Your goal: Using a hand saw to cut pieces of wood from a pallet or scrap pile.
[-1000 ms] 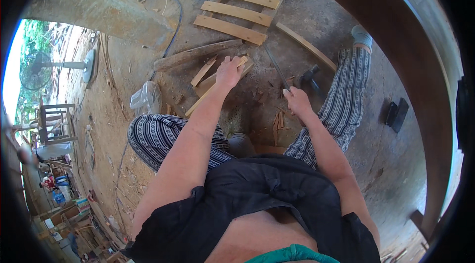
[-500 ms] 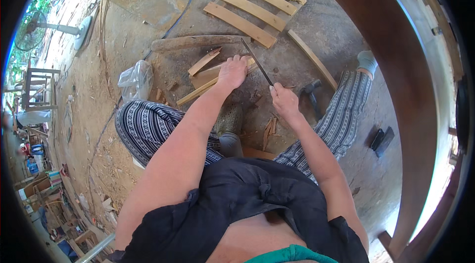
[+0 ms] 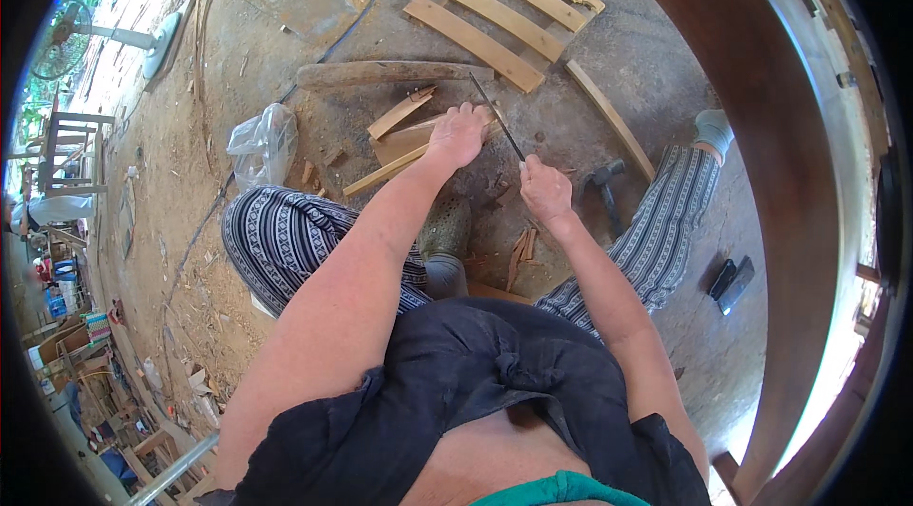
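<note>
your right hand (image 3: pixel 545 190) now grips a thin blade (image 3: pixel 496 115), empty a second ago | left hand (image 3: pixel 458 135) flat, pressing wood piece (image 3: pixel 407 143) just left of blade | hammer (image 3: pixel 605 184) lies right of blade | cutting looks imminent

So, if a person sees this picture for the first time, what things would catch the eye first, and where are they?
Probably the two bare hands in the middle: the left hand presses on flat pale wooden pieces on the dirt ground, and the right hand grips a thin dark metal blade slanting up beside them. Next, the row of long light wooden slats lying at the top, and the dark hammer beside the right leg.
</note>
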Motion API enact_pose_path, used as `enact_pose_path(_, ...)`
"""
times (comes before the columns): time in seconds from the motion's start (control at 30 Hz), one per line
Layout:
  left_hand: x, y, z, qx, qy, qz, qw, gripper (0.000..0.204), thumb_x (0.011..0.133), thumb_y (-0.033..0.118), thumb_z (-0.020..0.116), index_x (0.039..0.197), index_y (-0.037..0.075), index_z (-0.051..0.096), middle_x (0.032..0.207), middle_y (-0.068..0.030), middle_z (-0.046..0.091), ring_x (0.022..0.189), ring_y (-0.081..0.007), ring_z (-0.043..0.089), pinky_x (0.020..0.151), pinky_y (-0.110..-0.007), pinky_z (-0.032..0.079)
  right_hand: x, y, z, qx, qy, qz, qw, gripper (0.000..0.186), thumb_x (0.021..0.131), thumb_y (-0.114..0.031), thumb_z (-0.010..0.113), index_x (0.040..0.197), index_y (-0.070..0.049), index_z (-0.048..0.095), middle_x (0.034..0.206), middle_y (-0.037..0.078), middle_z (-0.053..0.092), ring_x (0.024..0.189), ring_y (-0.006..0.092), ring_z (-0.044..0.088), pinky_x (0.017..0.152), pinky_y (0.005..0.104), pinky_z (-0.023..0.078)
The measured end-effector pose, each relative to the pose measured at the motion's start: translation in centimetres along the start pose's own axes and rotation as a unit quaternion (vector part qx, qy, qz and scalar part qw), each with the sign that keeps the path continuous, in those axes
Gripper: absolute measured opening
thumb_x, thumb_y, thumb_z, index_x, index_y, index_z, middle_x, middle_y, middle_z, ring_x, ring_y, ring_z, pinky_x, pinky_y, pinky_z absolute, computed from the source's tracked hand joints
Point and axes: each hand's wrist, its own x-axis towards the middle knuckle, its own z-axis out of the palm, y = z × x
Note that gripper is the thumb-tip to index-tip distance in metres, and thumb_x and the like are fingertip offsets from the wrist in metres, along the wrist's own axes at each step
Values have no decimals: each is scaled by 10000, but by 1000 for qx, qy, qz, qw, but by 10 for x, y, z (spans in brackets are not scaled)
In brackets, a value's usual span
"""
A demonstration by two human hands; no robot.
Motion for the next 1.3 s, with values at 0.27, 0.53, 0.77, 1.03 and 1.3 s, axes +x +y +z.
enact_pose_path(0.27, 2, -3, 2, -5, -8, 1, 1000, 258, 883, 247, 559, 1059, 61, 529, 1022, -166, 576, 976, -359, 581, 840, -471, 474, -3, -2, -1, -6, -24, 17, 1000, 199, 935, -246, 458, 877, -66, 521, 712, 185, 647, 693, 385, 647, 626, 497, 507)
enact_pose_path(0.53, 2, -5, 1, -18, 26, 18, 999, 185, 871, 191, 528, 994, 53, 526, 984, -173, 583, 938, -372, 592, 820, -477, 478, 17, -21, -4, -3, -47, 32, 998, 218, 945, -234, 427, 914, -49, 539, 751, 224, 654, 733, 402, 656, 663, 504, 514)
enact_pose_path(0.77, 1, -3, 3, -11, -2, 22, 1000, 198, 837, 139, 525, 1017, 56, 522, 1011, -163, 579, 969, -367, 582, 834, -474, 474, -4, -14, -9, -12, -78, 75, 994, 202, 931, -217, 444, 895, -42, 538, 730, 219, 652, 723, 401, 655, 658, 505, 514)
enact_pose_path(1.03, 3, -3, -1, -9, -8, 8, 1000, 247, 838, 147, 534, 1070, 61, 528, 1040, -157, 579, 984, -355, 582, 848, -458, 476, -12, -9, -4, -10, -54, 44, 998, 221, 943, -237, 427, 910, -51, 543, 726, 221, 649, 712, 394, 654, 660, 505, 511)
enact_pose_path(1.3, 2, -1, -3, 13, -11, 14, 1000, 234, 843, 154, 531, 1057, 60, 528, 1046, -157, 582, 984, -352, 584, 849, -460, 477, 16, -18, -1, 22, 6, -9, 1000, 168, 911, -181, 450, 856, -54, 545, 768, 217, 656, 741, 381, 660, 659, 486, 521)
